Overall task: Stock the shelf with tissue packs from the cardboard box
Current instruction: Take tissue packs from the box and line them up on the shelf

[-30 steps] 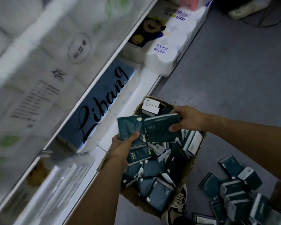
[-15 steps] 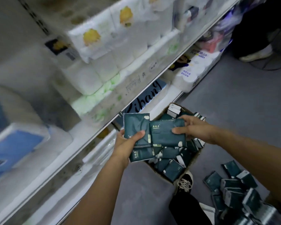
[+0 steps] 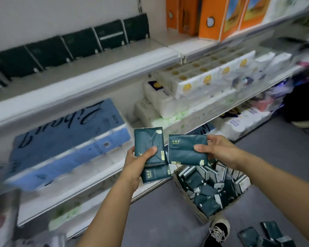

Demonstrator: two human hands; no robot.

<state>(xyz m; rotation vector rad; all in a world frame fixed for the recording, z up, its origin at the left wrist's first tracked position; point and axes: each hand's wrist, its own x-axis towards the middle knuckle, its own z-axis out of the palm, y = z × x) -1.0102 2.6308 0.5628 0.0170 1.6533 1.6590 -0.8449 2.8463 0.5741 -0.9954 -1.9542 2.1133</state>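
My left hand (image 3: 139, 160) grips two dark green tissue packs (image 3: 148, 145), stacked and offset, thumb across the upper one. My right hand (image 3: 216, 151) pinches a third dark green pack (image 3: 185, 152) by its right edge, held flat beside the left ones. Both hands are raised in front of the shelves. Below them on the floor stands the cardboard box (image 3: 196, 213), full of several more green packs (image 3: 209, 186). A row of the same dark packs (image 3: 75, 45) stands upright along the back of the white upper shelf (image 3: 96, 77).
Orange boxes (image 3: 216, 16) fill the upper shelf's right end. Blue tissue bundles (image 3: 64, 138) and white roll packs (image 3: 203, 81) fill the lower shelves. Loose green packs (image 3: 264, 234) lie on the grey floor at bottom right, near my shoe (image 3: 218, 230).
Both hands lifted the packs out of the box and up toward the shelves. My view swung upward, so the upper shelf with its row of dark packs came into sight.
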